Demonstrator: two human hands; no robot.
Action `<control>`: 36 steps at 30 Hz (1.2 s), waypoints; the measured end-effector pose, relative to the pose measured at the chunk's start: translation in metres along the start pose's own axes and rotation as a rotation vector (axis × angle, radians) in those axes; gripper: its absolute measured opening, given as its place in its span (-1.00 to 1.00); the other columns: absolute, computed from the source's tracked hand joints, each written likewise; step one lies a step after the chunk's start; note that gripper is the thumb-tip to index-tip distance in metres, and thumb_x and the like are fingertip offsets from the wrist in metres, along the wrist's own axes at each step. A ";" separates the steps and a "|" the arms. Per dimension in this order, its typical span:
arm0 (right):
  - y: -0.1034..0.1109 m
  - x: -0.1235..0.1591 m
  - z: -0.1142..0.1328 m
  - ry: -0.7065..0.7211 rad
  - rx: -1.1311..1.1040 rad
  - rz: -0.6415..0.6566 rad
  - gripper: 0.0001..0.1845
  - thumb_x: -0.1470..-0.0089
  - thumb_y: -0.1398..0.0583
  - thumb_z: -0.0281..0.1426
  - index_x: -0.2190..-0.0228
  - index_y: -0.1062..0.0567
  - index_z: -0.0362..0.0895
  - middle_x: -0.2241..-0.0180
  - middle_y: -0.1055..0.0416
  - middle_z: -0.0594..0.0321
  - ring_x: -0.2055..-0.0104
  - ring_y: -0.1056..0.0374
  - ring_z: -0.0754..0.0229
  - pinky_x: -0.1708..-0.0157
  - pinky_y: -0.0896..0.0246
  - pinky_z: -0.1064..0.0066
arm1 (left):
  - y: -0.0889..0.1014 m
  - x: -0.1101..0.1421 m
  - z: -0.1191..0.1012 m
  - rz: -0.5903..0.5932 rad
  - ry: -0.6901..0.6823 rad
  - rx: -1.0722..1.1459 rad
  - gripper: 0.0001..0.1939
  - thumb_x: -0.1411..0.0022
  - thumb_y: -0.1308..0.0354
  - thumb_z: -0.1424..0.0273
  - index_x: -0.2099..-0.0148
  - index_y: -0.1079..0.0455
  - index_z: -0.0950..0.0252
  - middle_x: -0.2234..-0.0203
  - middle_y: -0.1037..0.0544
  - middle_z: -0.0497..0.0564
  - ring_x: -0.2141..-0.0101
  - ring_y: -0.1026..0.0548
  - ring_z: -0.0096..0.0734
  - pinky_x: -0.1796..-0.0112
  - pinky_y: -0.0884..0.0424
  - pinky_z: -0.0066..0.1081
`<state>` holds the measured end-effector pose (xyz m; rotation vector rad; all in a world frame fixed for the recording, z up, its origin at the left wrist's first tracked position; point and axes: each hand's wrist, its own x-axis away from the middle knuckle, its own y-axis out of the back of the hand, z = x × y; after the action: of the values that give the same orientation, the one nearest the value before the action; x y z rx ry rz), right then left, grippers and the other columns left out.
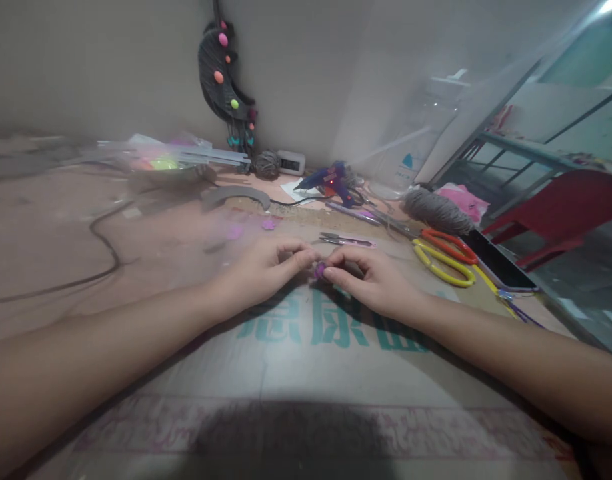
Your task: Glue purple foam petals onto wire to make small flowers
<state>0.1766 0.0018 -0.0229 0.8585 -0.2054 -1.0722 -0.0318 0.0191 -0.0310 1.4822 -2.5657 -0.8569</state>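
Observation:
Over the printed cardboard sheet (306, 373), a small purple piece (320, 269), possibly a paper or felt flower, is pinched between the thumb and fingers of my right hand (369, 277). Close on its left is my left hand (271, 270), thumb and forefinger pressed together; whatever may be between them is too small to make out. Just beyond my fingertips lie thread snips (349, 241) with a pink handle. A purple flower cutout (269, 225) rests on the sheet past my left hand.
A blue glue gun (331, 180) stands at the back, its light red. To the right are scissors (443, 263) with yellow and orange handles, a phone (501, 260) and grey yarn (439, 210). A black cord (106, 247) crosses the left side. A dark crescent ornament (219, 73) hangs behind.

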 end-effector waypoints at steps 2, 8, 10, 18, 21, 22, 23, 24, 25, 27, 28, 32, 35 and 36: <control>0.000 0.000 0.000 -0.020 -0.020 0.005 -0.84 -0.16 -0.18 -0.37 0.38 -0.52 -0.17 0.42 -0.50 0.26 0.39 -0.35 0.27 0.35 -0.24 0.44 | 0.000 0.000 0.000 -0.024 0.021 0.038 -0.66 -0.35 0.02 0.17 0.22 -0.47 0.29 0.44 -0.54 -0.05 0.40 -0.47 -0.41 0.34 -0.34 -0.43; -0.001 0.002 -0.005 -0.048 -0.213 0.021 -0.81 -0.25 -0.09 -0.32 0.34 -0.42 -0.15 0.39 -0.47 0.23 0.33 -0.38 0.25 0.25 -0.29 0.38 | 0.000 0.003 0.001 -0.103 0.076 -0.033 -0.65 -0.34 -0.01 0.15 0.38 -0.35 0.29 0.51 -0.48 -0.06 0.41 -0.45 -0.38 0.31 -0.33 -0.38; -0.001 0.003 -0.005 -0.052 -0.280 0.026 -0.80 -0.26 -0.08 -0.31 0.34 -0.40 -0.15 0.40 -0.44 0.24 0.33 -0.38 0.26 0.25 -0.30 0.38 | 0.001 0.003 0.002 -0.092 0.052 -0.045 -0.61 -0.37 0.04 0.14 0.39 -0.34 0.29 0.52 -0.46 -0.06 0.42 -0.45 -0.39 0.32 -0.34 -0.38; -0.001 0.001 -0.004 -0.043 -0.320 0.021 -0.82 -0.26 -0.08 -0.33 0.34 -0.38 -0.15 0.41 -0.41 0.25 0.36 -0.34 0.28 0.29 -0.30 0.40 | 0.000 0.002 0.007 -0.074 0.087 -0.001 -0.70 -0.30 -0.08 0.15 0.26 -0.44 0.29 0.44 -0.57 -0.04 0.39 -0.51 -0.39 0.32 -0.37 -0.40; -0.001 0.001 -0.003 -0.031 -0.332 0.017 -0.83 -0.27 -0.09 -0.36 0.34 -0.38 -0.16 0.41 -0.39 0.27 0.36 -0.32 0.31 0.29 -0.28 0.44 | -0.001 0.002 0.007 -0.086 0.095 0.022 -0.75 -0.27 -0.13 0.20 0.23 -0.47 0.28 0.43 -0.58 -0.03 0.40 -0.51 -0.40 0.34 -0.38 -0.41; -0.001 0.001 -0.003 -0.030 -0.335 0.017 -0.83 -0.27 -0.08 -0.36 0.35 -0.38 -0.16 0.41 -0.39 0.27 0.36 -0.32 0.31 0.29 -0.27 0.45 | -0.001 0.002 0.007 -0.087 0.098 0.032 -0.76 -0.26 -0.14 0.21 0.22 -0.47 0.28 0.43 -0.59 -0.03 0.40 -0.51 -0.40 0.34 -0.38 -0.41; -0.001 0.001 -0.003 -0.031 -0.335 0.016 -0.83 -0.27 -0.08 -0.37 0.35 -0.38 -0.16 0.41 -0.39 0.27 0.36 -0.32 0.31 0.29 -0.27 0.45 | -0.002 0.002 0.008 -0.087 0.103 0.040 -0.77 -0.25 -0.15 0.23 0.22 -0.48 0.28 0.43 -0.59 -0.03 0.40 -0.52 -0.40 0.34 -0.39 -0.41; -0.001 0.001 -0.003 -0.032 -0.332 0.015 -0.83 -0.27 -0.08 -0.37 0.36 -0.37 -0.16 0.41 -0.39 0.27 0.36 -0.32 0.31 0.28 -0.27 0.45 | -0.002 0.002 0.008 -0.089 0.108 0.046 -0.78 -0.24 -0.16 0.23 0.22 -0.48 0.28 0.43 -0.59 -0.03 0.40 -0.52 -0.40 0.35 -0.39 -0.41; -0.001 0.001 -0.003 -0.034 -0.326 0.014 -0.83 -0.27 -0.08 -0.36 0.36 -0.37 -0.16 0.41 -0.39 0.27 0.36 -0.32 0.31 0.28 -0.27 0.44 | -0.002 0.002 0.008 -0.090 0.114 0.050 -0.79 -0.24 -0.16 0.24 0.21 -0.48 0.28 0.42 -0.60 -0.03 0.40 -0.52 -0.40 0.35 -0.40 -0.41; -0.001 0.001 -0.003 -0.040 -0.306 0.014 -0.82 -0.27 -0.07 -0.36 0.36 -0.38 -0.15 0.42 -0.39 0.27 0.36 -0.32 0.30 0.28 -0.27 0.43 | -0.002 0.002 0.008 -0.091 0.124 0.050 -0.78 -0.23 -0.17 0.24 0.19 -0.49 0.28 0.41 -0.60 -0.02 0.39 -0.53 -0.38 0.34 -0.40 -0.40; 0.000 0.001 -0.003 -0.046 -0.297 0.014 -0.82 -0.27 -0.07 -0.35 0.35 -0.38 -0.15 0.42 -0.39 0.27 0.36 -0.32 0.30 0.28 -0.27 0.43 | -0.002 0.002 0.007 -0.092 0.125 0.044 -0.76 -0.23 -0.16 0.23 0.19 -0.49 0.28 0.41 -0.60 -0.02 0.39 -0.53 -0.37 0.34 -0.40 -0.39; -0.001 0.002 -0.005 -0.057 -0.302 0.015 -0.82 -0.27 -0.08 -0.33 0.35 -0.38 -0.15 0.41 -0.40 0.26 0.35 -0.34 0.28 0.29 -0.27 0.42 | -0.001 0.002 0.006 -0.111 0.105 -0.014 -0.73 -0.25 -0.13 0.18 0.24 -0.48 0.28 0.44 -0.58 -0.03 0.39 -0.50 -0.38 0.34 -0.36 -0.39; -0.001 0.002 -0.006 -0.062 -0.313 0.019 -0.82 -0.26 -0.08 -0.31 0.34 -0.37 -0.15 0.40 -0.40 0.25 0.33 -0.36 0.27 0.27 -0.28 0.40 | 0.000 0.002 0.004 -0.120 0.087 -0.059 -0.79 -0.23 -0.12 0.24 0.31 -0.47 0.27 0.46 -0.55 -0.05 0.40 -0.46 -0.39 0.34 -0.34 -0.40; -0.001 0.002 -0.006 -0.066 -0.312 0.019 -0.82 -0.26 -0.08 -0.32 0.34 -0.37 -0.15 0.40 -0.40 0.25 0.33 -0.37 0.26 0.27 -0.28 0.40 | 0.000 0.002 0.004 -0.117 0.089 -0.067 -0.81 -0.21 -0.12 0.28 0.31 -0.48 0.27 0.47 -0.55 -0.05 0.40 -0.45 -0.39 0.35 -0.33 -0.40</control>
<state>0.1796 0.0028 -0.0280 0.5406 -0.0977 -1.0814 -0.0340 0.0190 -0.0348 1.6256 -2.3844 -0.8593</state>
